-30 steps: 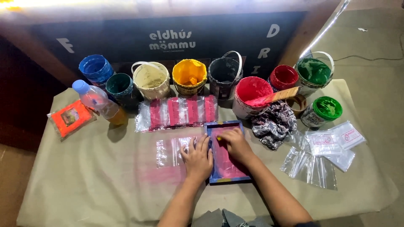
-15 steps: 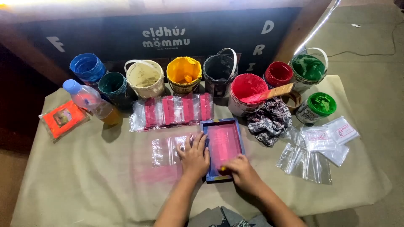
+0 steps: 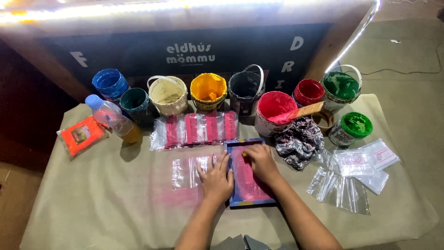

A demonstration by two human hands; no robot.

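Left hand: the left hand (image 3: pixel 216 178) lies palm down with fingers spread wide and flat, pressing on the left edge of the frame (image 3: pixel 249 173) and on the clear bag (image 3: pixel 192 171) beside it; it holds nothing
Right hand: the right hand (image 3: pixel 261 162) rests on the upper half of the frame, fingers curled narrow; a small yellow bit shows at the fingertips, but I cannot tell what it grips
Arms: both forearms come up from the bottom edge, the right one slanting in from the lower right
Frame: a small flat rectangular screen with a dark blue border and a pink-stained middle, lying on the tan table cover (image 3: pixel 92 203) just in front of the person, near the centre
Clear bag: flat, see-through, touching the frame's left side, with a pink smear on the cover below it
Printed bags: a row of clear bags (image 3: pixel 196 129) with red stripes lies just behind the frame
Buckets: a line at the back holds paint, namely a blue bucket (image 3: pixel 110 84), a dark green one (image 3: pixel 135 102), a cream one (image 3: pixel 168 95), a yellow one (image 3: pixel 209 90), a black one (image 3: pixel 245 90), a red bucket (image 3: pixel 274 111) with a wooden stick (image 3: pixel 303 111) across it, a small red tub (image 3: pixel 309 91) and a green bucket (image 3: pixel 341 88)
Green tub: a small green tub (image 3: pixel 354 127) stands near the right
Rag: a dark patterned rag (image 3: pixel 299 141) lies just right of the frame
Spare bags: loose clear bags (image 3: pixel 344 187) lie well apart on the right
Bottle: a plastic bottle (image 3: pixel 113 118) lies tilted at the left, near an orange packet (image 3: pixel 81 135)
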